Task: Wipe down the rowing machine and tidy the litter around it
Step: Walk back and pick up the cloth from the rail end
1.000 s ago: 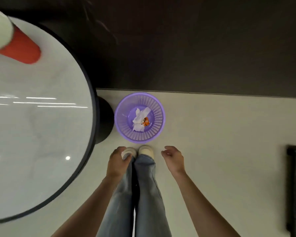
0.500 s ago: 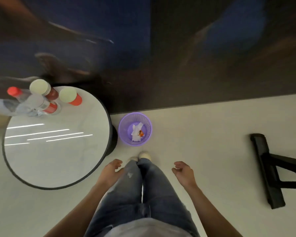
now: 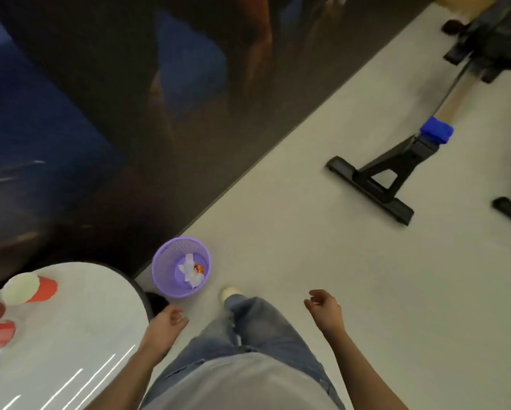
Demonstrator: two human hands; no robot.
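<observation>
Left hand [image 3: 167, 322] and right hand [image 3: 325, 310] hang loose and empty, just short of the bin [image 3: 181, 266]. Litter [image 3: 190, 270] lies inside. The person has turned from the bin toward the rower [image 3: 396, 170], well right of it, blue cloth [image 3: 436, 134] on its rail: wiping likely follows.

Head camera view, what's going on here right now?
A person stands beside a purple waste basket that already holds crumpled white paper. Both the left hand and the right hand are empty, fingers loosely curled. The rowing machine sits off to the right, a blue cloth lying on its rail.
</observation>
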